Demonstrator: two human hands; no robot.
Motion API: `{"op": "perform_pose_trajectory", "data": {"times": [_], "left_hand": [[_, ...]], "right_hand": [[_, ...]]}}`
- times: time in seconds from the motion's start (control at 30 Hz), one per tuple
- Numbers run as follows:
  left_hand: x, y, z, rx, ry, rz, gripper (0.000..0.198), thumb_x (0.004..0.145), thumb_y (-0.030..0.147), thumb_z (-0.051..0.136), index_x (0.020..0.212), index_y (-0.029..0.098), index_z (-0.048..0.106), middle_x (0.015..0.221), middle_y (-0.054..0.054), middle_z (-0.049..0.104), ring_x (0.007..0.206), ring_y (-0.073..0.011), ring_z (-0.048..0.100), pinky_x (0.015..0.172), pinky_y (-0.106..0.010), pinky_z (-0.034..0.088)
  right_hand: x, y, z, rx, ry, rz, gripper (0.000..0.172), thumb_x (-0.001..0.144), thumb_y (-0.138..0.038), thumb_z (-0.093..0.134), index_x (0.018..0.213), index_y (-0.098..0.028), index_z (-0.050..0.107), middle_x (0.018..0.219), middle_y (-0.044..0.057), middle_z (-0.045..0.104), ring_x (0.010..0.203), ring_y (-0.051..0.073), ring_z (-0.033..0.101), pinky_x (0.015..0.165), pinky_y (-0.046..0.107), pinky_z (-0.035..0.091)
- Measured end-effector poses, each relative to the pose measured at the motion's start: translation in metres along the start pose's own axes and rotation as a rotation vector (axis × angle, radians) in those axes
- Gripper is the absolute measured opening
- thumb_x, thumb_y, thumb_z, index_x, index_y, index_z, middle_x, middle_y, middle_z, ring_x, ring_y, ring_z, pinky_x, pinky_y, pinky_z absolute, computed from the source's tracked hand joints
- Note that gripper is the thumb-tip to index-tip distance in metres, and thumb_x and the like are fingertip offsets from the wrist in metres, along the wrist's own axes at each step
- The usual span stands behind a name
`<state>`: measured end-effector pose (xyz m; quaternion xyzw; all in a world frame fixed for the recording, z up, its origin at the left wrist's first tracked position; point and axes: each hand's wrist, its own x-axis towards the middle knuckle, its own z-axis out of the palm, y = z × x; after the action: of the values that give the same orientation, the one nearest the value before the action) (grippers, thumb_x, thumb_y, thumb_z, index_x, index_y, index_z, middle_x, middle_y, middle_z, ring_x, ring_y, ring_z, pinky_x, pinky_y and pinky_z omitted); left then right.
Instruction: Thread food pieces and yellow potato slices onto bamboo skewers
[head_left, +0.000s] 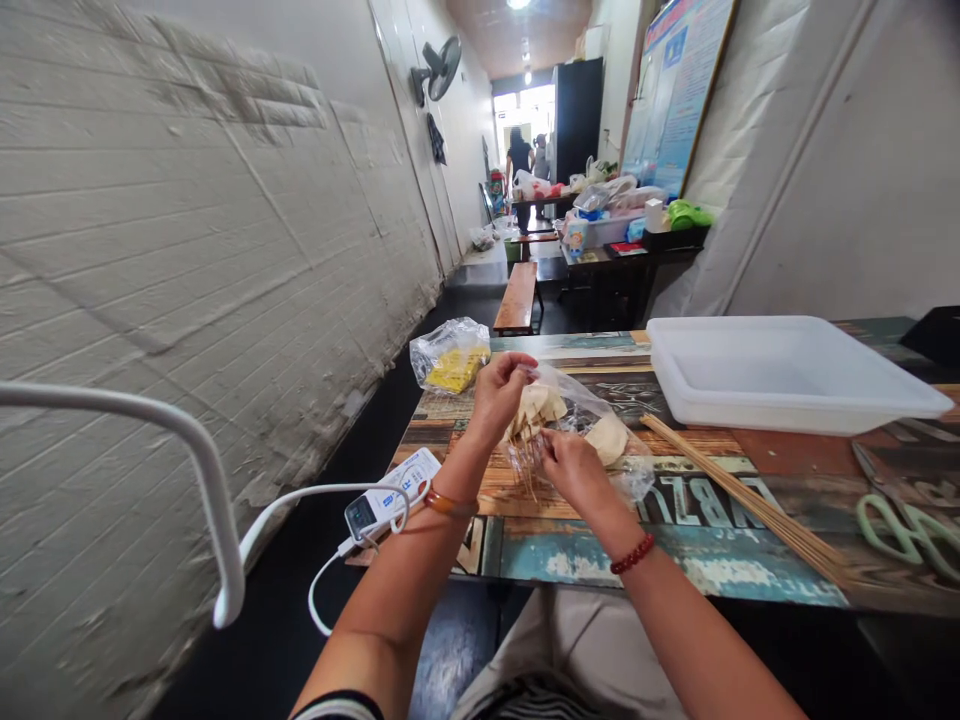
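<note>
A clear plastic bag (577,390) lies on the patterned wooden table (517,560) in front of me. In it are pale, flat folded food pieces (541,405) on thin wooden skewers (531,475), and a rounded pale piece (607,440) at the right. My left hand (501,395) is closed, pinching the bag's upper edge between thumb and fingers. Lower down, my right hand (574,465) is closed beside the skewer ends; whether its fingertips hold bag film or a stick is hidden.
Loose wooden skewers (750,500) lie diagonally at right, near green-handled scissors (900,520) and a white plastic tub (787,380). A bag with yellow contents (454,365) sits at back left. A white device with a cable (394,495) rests by my left forearm. People (519,160) stand far off.
</note>
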<state>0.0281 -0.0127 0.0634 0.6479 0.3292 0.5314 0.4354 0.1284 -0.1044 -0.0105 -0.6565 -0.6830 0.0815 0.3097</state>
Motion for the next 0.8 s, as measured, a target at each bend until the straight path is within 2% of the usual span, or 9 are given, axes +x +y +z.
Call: {"op": "perform_pose_trajectory", "data": {"times": [0.1,0.2,0.33,0.43,0.5,0.6,0.67,0.8], "left_hand": [[-0.007,-0.003,-0.003,0.167,-0.029,0.040,0.024,0.071,0.009,0.046,0.086,0.016,0.064,0.080,-0.004,0.066,0.073,-0.0138,0.062,0.073,-0.029,0.049],[-0.018,0.001,-0.003,0.382,-0.080,0.177,0.034,0.068,0.005,0.045,0.094,0.018,0.063,0.094,-0.006,0.067,0.089,-0.0181,0.062,0.084,-0.035,0.048],[-0.042,0.020,0.005,0.562,-0.124,0.440,0.037,0.071,0.003,0.047,0.102,0.020,0.059,0.116,-0.007,0.061,0.112,-0.0208,0.053,0.099,-0.040,0.040],[-0.064,0.032,0.016,0.645,-0.070,0.530,0.028,0.079,0.009,0.049,0.102,0.020,0.058,0.113,-0.008,0.061,0.111,-0.0207,0.052,0.098,-0.039,0.040],[-0.076,0.032,0.025,0.659,-0.142,0.528,0.020,0.082,0.013,0.049,0.098,0.021,0.059,0.101,-0.007,0.064,0.099,-0.0192,0.055,0.089,-0.035,0.044],[-0.086,0.021,0.041,0.695,-0.431,0.474,0.016,0.087,0.018,0.045,0.090,0.020,0.061,0.086,-0.007,0.063,0.084,-0.0175,0.058,0.075,-0.029,0.046],[-0.087,0.008,0.052,0.778,-0.563,0.421,0.018,0.088,0.020,0.045,0.086,0.020,0.063,0.082,-0.007,0.063,0.078,-0.0173,0.059,0.070,-0.028,0.045],[-0.081,-0.012,0.069,0.912,-0.584,0.286,0.021,0.087,0.021,0.046,0.078,0.018,0.065,0.080,-0.007,0.063,0.074,-0.0177,0.060,0.067,-0.028,0.043]], "right_hand": [[-0.012,0.001,-0.010,0.003,0.011,-0.029,0.027,0.087,-0.019,0.051,0.110,-0.017,0.064,0.097,0.010,0.071,0.092,0.020,0.065,0.079,0.026,0.046],[-0.031,0.012,-0.025,0.026,0.081,-0.052,0.029,0.091,-0.025,0.046,0.115,-0.019,0.063,0.102,0.008,0.069,0.093,0.019,0.065,0.081,0.028,0.048],[-0.057,0.045,-0.047,0.078,0.194,-0.021,0.031,0.093,-0.029,0.043,0.110,-0.019,0.066,0.106,0.008,0.069,0.095,0.019,0.065,0.085,0.029,0.048],[-0.075,0.079,-0.065,0.012,0.281,0.103,0.032,0.092,-0.033,0.043,0.108,-0.019,0.068,0.107,0.008,0.069,0.096,0.021,0.065,0.085,0.032,0.048],[-0.085,0.102,-0.077,-0.076,0.323,0.183,0.034,0.092,-0.035,0.043,0.108,-0.019,0.068,0.109,0.009,0.069,0.096,0.023,0.064,0.084,0.034,0.049],[-0.098,0.131,-0.090,-0.189,0.326,0.226,0.033,0.092,-0.034,0.043,0.108,-0.018,0.068,0.106,0.009,0.069,0.093,0.022,0.064,0.083,0.034,0.049],[-0.103,0.145,-0.095,-0.250,0.317,0.211,0.032,0.092,-0.033,0.043,0.108,-0.018,0.067,0.104,0.009,0.069,0.091,0.022,0.064,0.082,0.033,0.048],[-0.105,0.162,-0.096,-0.387,0.287,0.188,0.030,0.091,-0.031,0.045,0.109,-0.018,0.066,0.100,0.009,0.068,0.092,0.022,0.062,0.081,0.033,0.046]]}}
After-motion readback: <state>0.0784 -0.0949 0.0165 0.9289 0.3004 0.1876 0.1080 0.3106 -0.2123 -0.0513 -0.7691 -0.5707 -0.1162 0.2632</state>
